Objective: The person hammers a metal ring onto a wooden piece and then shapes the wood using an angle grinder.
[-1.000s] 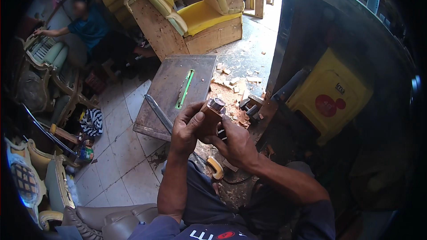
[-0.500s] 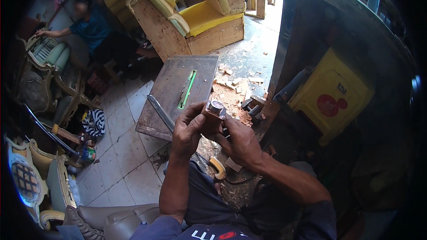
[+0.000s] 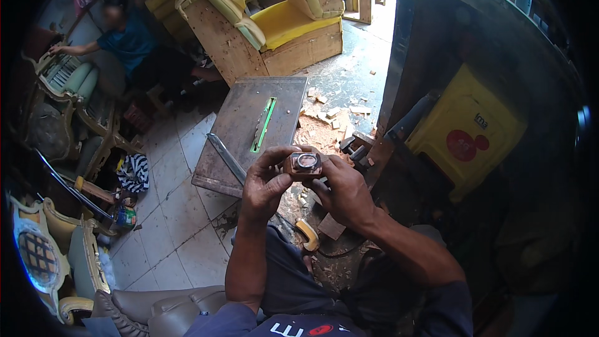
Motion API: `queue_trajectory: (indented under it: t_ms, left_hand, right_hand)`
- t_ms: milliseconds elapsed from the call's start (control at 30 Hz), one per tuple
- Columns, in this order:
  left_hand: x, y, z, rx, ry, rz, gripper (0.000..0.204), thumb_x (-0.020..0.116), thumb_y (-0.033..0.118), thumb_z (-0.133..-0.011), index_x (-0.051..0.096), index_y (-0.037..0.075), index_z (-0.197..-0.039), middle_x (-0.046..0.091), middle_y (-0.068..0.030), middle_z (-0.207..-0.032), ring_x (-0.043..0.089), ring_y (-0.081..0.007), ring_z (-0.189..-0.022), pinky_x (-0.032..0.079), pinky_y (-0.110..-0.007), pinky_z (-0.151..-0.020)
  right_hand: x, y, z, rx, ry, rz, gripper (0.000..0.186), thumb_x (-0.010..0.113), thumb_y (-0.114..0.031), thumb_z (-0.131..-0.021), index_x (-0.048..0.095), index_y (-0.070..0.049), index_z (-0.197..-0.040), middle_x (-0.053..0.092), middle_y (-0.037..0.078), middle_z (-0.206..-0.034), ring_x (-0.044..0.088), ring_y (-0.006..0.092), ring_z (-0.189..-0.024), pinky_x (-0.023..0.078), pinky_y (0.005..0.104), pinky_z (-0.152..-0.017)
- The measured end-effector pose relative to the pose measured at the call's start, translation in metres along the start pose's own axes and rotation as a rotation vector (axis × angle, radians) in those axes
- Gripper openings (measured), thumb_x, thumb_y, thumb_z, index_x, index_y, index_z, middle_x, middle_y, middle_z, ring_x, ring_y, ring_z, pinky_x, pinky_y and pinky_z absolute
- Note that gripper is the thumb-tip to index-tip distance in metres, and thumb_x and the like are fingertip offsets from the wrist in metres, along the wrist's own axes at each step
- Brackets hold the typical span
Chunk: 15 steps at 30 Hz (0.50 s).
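Between my two hands is a small reddish-brown wooden block (image 3: 303,164) with a round, ring-like hollow in the face turned up toward me. My left hand (image 3: 265,188) is closed on its left side, thumb in front and fingers behind. From the right, my right hand (image 3: 347,195) grips the same block, its fingertips partly hidden. Just beyond the hands stands a low dark wooden table (image 3: 218,156) with a green-edged slot (image 3: 264,125) and a metal bar (image 3: 227,157) lying across its near left part. Below my hands a curved yellow piece (image 3: 307,235) lies near a flat wood offcut (image 3: 331,227).
Wood chips (image 3: 334,118) litter the floor right of the table. A yellow plastic stool (image 3: 465,143) leans at the right by a dark panel. Yellow seating (image 3: 293,28) stands at the back. Another person (image 3: 134,37) sits far left near carved chair frames (image 3: 87,112).
The block has been turned and moved slightly down and right, so its ringed face now points more toward me. Both hands have shifted their hold with it.
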State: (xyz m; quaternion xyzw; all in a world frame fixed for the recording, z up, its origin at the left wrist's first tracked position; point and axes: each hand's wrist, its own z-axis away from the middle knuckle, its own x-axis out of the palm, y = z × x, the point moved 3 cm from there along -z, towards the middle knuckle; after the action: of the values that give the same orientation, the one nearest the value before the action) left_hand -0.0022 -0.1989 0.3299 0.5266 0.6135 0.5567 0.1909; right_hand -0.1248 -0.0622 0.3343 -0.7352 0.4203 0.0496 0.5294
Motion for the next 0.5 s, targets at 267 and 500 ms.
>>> queue_trajectory:
  t_ms: [267,500]
  left_hand:
    - [0.025,0.007,-0.010,0.089,-0.066,-0.397,0.060,0.083,0.004,-0.082,0.059,-0.001,-0.137,0.066,-0.0162,-0.129,0.064,-0.0259,-0.122,0.050,-0.038,-0.107]
    - [0.022,-0.049,0.025,-0.305,-0.053,-0.930,0.039,0.077,0.020,-0.091,0.064,0.004,-0.123,0.070,-0.0202,-0.098,0.074,-0.0317,-0.091,0.056,-0.040,-0.081]
  right_hand:
    - [-0.012,0.014,-0.005,-0.148,-0.034,0.020,0.054,0.074,-0.005,-0.088,0.057,-0.007,-0.139,0.067,0.021,-0.121,0.070,0.0408,-0.104,0.059,0.0467,-0.088]
    - [-0.087,0.046,0.014,0.103,-0.374,0.114,0.047,0.077,-0.024,-0.092,0.066,-0.004,-0.133,0.075,0.021,-0.108,0.073,0.0367,-0.099,0.058,0.0454,-0.085]
